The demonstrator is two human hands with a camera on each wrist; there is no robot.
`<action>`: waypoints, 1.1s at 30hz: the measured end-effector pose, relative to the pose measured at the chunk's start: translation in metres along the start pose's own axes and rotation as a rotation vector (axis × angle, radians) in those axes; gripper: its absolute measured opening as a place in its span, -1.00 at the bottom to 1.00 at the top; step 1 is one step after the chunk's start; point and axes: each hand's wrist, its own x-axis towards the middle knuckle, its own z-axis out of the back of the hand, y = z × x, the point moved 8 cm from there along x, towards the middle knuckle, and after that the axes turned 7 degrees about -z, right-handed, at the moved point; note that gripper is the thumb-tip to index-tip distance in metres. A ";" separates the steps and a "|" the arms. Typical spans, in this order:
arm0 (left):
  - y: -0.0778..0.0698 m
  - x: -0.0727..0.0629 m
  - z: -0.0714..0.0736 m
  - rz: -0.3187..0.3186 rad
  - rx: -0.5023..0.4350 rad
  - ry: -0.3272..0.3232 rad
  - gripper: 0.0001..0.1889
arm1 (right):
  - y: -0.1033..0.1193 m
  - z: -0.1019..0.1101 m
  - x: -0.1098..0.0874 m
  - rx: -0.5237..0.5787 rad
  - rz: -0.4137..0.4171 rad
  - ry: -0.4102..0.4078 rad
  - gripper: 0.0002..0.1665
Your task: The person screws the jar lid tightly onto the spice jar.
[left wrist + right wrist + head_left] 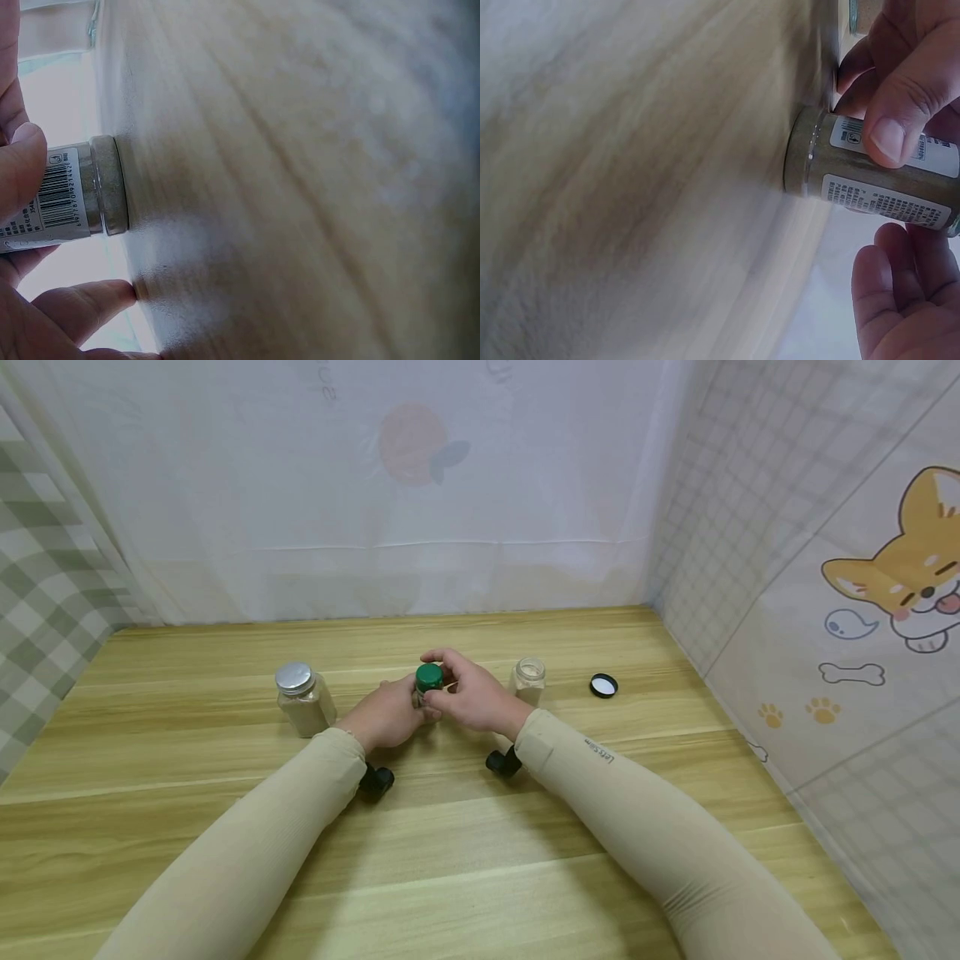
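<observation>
Between both hands a small spice jar (814,157) stands upright on the wooden table, filled with grey-brown powder and bearing white printed labels, one with a barcode. My left hand (386,714) grips its body, the thumb (891,139) across a label and other fingers (90,304) down at the tabletop. On top of the jar is a green lid (430,675). My right hand (480,693) holds this lid between thumb and forefinger, its other fingertips (874,270) curling beside the jar.
A larger jar (307,706) of beige powder with a silver lid stands left of my left hand. Behind my right wrist is an uncapped jar (529,675) of pale powder. Farther right lies a black lid (603,685), its white inside facing up. Fabric walls enclose the table's back and sides.
</observation>
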 end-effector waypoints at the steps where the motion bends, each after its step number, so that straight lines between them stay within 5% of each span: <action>1: 0.000 0.000 0.000 0.003 0.000 0.001 -0.43 | 0.000 0.000 0.000 -0.003 0.005 -0.001 -0.39; 8: 0.000 -0.001 0.001 0.006 -0.004 -0.004 -0.43 | 0.000 0.000 -0.001 -0.019 -0.011 -0.018 -0.56; 16: -0.001 0.000 0.001 -0.014 -0.001 0.002 -0.48 | 0.000 0.001 -0.001 0.012 -0.020 0.002 -0.33; 26: 0.001 0.000 0.001 0.001 -0.008 0.004 -0.42 | 0.001 0.000 -0.001 0.005 -0.012 -0.006 -0.54; 33: 0.000 0.000 0.000 -0.008 -0.005 0.012 -0.47 | 0.000 0.000 -0.001 0.016 -0.009 0.013 -0.37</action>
